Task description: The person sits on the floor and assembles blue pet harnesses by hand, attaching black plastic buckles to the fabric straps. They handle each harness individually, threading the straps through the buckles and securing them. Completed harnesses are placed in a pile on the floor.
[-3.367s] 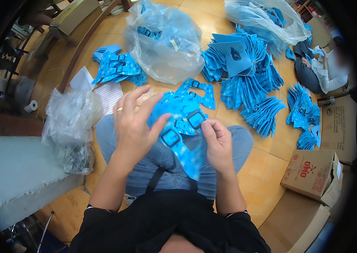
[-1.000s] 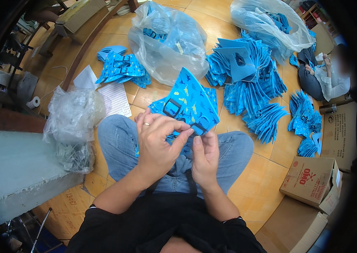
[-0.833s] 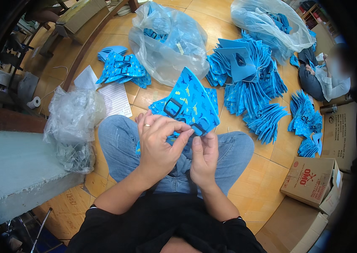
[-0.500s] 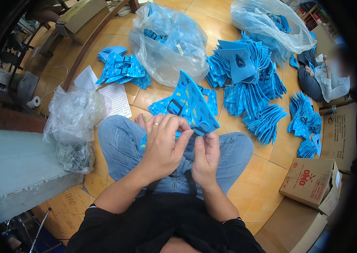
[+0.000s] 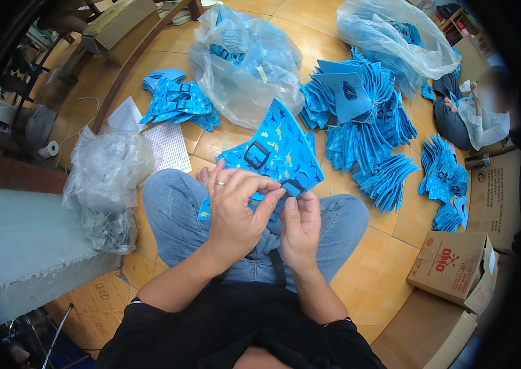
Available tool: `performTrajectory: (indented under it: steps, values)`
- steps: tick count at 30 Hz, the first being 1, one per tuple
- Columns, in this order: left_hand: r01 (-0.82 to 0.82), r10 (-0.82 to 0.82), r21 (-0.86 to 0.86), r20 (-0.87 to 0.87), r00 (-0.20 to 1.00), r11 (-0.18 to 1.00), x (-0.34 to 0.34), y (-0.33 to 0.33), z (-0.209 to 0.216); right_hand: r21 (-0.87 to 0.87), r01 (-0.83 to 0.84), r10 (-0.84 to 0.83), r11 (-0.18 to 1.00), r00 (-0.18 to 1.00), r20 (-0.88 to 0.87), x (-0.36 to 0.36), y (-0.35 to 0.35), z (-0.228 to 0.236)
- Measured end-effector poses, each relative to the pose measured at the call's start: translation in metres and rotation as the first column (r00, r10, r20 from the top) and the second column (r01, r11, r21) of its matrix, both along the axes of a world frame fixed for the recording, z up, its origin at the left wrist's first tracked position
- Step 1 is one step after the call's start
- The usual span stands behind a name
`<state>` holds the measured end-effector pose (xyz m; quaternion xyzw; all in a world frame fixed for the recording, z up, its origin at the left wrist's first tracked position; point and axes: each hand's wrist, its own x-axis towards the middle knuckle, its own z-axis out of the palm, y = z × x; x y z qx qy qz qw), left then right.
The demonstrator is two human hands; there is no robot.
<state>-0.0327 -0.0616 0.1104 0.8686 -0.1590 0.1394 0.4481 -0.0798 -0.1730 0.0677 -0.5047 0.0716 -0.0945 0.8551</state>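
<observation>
Over my crossed legs I hold up a blue foam-like fabric panel (image 5: pixel 284 136) printed with small yellow and dark animal shapes. One black buckle (image 5: pixel 256 155) sits on its left part, and another black buckle (image 5: pixel 293 187) is at its lower edge, by my fingertips. My left hand (image 5: pixel 234 206), a ring on one finger, pinches the lower edge beside that second buckle. From the right, my right hand (image 5: pixel 300 230) grips the same edge with thumb and fingers. More of the printed fabric lies behind the panel and over my lap, partly hidden by my hands.
Beyond my knees lie a small stack of printed panels (image 5: pixel 177 101), a clear plastic bag (image 5: pixel 254 67) and large bundles of blue panels (image 5: pixel 365 123). Crumpled plastic (image 5: pixel 106 166) is at left, cardboard boxes (image 5: pixel 454 267) at right. Another person (image 5: pixel 481 120) sits far right.
The panel has turned so that more of its printed face shows, and its top tip has shifted slightly right. Both hands keep their hold at the lower edge.
</observation>
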Motion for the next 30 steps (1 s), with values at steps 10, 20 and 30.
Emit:
performTrajectory:
  steps: [10,20,30]
  values:
    - [0.011,-0.011,0.005,0.024,1.0,1.0,0.0,-0.001,-0.001,-0.266,0.081,-0.057,0.96,0.994,0.098,0.0,0.003,0.003]
    - [0.056,-0.055,0.013,-0.059,0.997,0.998,0.007,0.004,-0.002,-0.108,0.016,-0.023,0.994,0.998,-0.063,0.004,-0.006,0.002]
    - [0.024,-0.051,-0.201,-0.13,0.99,0.979,0.011,0.026,0.013,-0.005,0.017,-0.018,1.0,0.999,-0.041,0.01,-0.012,-0.005]
